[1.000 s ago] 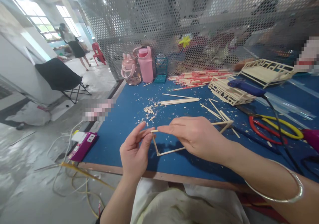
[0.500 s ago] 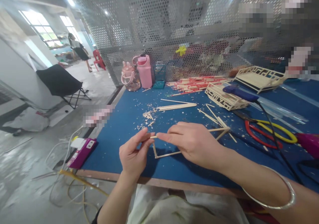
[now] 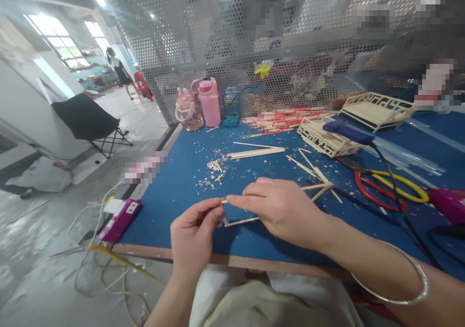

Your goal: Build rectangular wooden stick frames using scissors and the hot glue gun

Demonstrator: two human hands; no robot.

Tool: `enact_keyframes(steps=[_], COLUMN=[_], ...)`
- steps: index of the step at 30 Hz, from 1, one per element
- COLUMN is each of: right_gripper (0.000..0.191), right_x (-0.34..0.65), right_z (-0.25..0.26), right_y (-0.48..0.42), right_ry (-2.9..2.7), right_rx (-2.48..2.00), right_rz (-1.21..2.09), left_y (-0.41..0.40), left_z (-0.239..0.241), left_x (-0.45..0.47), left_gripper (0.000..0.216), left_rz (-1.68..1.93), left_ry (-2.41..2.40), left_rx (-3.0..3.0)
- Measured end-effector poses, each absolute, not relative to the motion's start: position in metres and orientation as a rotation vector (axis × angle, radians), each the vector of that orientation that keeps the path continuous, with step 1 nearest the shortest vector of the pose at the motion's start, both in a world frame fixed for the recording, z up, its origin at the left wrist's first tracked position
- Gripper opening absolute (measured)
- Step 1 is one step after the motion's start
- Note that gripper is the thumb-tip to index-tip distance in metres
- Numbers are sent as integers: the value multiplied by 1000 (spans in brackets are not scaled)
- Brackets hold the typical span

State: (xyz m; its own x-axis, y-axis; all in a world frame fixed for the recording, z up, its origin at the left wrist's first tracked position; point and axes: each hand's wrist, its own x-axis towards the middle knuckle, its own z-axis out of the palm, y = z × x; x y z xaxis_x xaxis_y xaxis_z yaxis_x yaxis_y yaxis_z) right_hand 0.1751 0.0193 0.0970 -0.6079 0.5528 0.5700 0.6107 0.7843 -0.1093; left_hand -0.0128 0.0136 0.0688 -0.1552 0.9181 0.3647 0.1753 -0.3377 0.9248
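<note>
Left hand (image 3: 192, 237) and right hand (image 3: 281, 208) pinch a thin pale wooden stick frame (image 3: 241, 220) above the blue tabletop (image 3: 174, 191)

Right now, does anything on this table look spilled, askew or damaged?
Wood shavings lie scattered over the blue table, beyond the stick frame pinched by the left hand and right hand. Nothing looks broken.

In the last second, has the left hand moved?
Yes. The left hand drew back toward the table edge, away from the wood crumbs.
</note>
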Motion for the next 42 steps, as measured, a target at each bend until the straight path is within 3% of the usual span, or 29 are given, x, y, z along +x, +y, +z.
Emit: enact_keyframes(steps=[10, 16, 27, 34, 39, 42], right_gripper=[39, 38, 34, 30, 12, 15], right_x=[177, 178, 179, 184, 231, 253], right_z=[96, 97, 97, 88, 48, 26], right_y=[21, 21, 20, -13, -35, -42], right_ry=[-2347, -2322, -2342, -1904, -1364, -1522], right_rx=[-818, -802, -801, -777, -1403, -1729], right_rz=[-140, -138, -198, -326, -265, -127], left_y=[13, 13, 13, 18, 27, 34], left_z=[62, 54, 53, 57, 58, 63], left_x=[-12, -11, -15, -17, -17, -15], left_gripper=[7, 34, 12, 14, 12, 15], left_rz=[1635, 1664, 1708, 1750, 1784, 1773], left_ry=[1304, 1312, 1261, 1242, 1416, 1425], left_rx=[1737, 1669, 1867, 1646, 1452, 1367])
